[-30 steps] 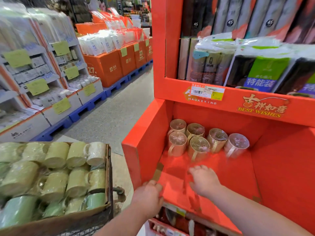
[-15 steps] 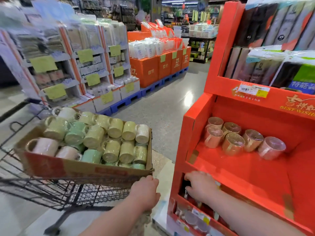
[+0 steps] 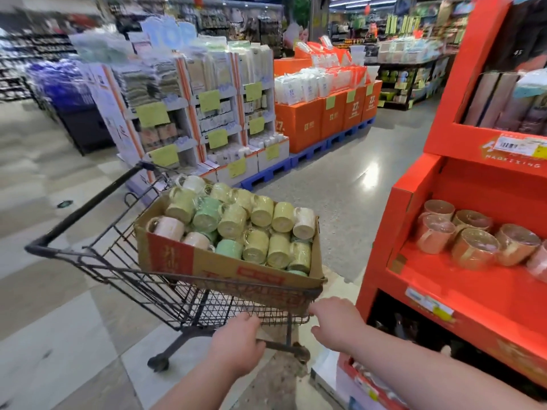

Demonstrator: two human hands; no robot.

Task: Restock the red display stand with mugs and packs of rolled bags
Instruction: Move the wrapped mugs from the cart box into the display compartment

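Left hand (image 3: pixel 236 341) is on the near rim of the wire cart (image 3: pixel 118 267), fingers curled over the edge and gripping it. Right hand (image 3: pixel 337 324) is at the cart's near right corner, fingertips on the wire just under the box; can't tell if it's clamped or only touching. Cardboard box (image 3: pixel 225 267) sits in the cart basket, packed with wrapped mugs (image 3: pixel 233 223), mostly yellow-green, a few green, pink and cream, lying on their sides. Red display stand (image 3: pixel 384 232) is just right of the cart. Middle shelf holds a small cluster of shelf mugs (image 3: pixel 473 247) toward the back, shelf front bare. Packs of rolled bags (image 3: pixel 497 99) stand on the shelf above, blurred. Far across the aisle: orange cartons (image 3: pixel 299 125) on blue pallets (image 3: pixel 266 173).
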